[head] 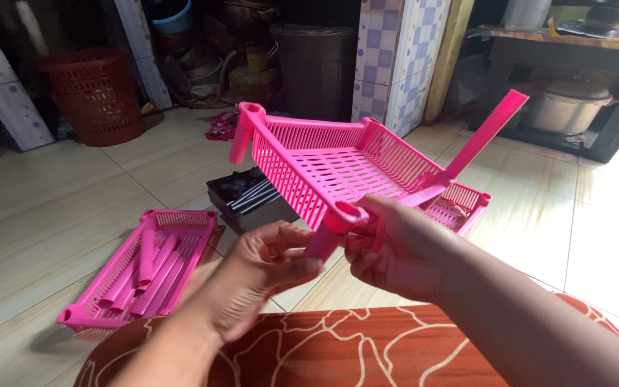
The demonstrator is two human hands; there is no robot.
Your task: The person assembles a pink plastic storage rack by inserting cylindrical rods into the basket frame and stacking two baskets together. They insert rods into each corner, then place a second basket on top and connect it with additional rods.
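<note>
dark open box (248, 197) on floor, holding grey rods

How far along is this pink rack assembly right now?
Early stage. Done: one pink post stands in a far corner of the lifted pink basket tray. In hand: the right hand grips the tray's near corner while the left hand fits a short pink tube into its socket. Left: several tubes lie in the second tray on the floor; a third tray sits behind.

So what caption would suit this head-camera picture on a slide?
Two bare hands, left hand and right hand, fit a pink plastic tube leg into a pink slotted plastic tray.
</note>
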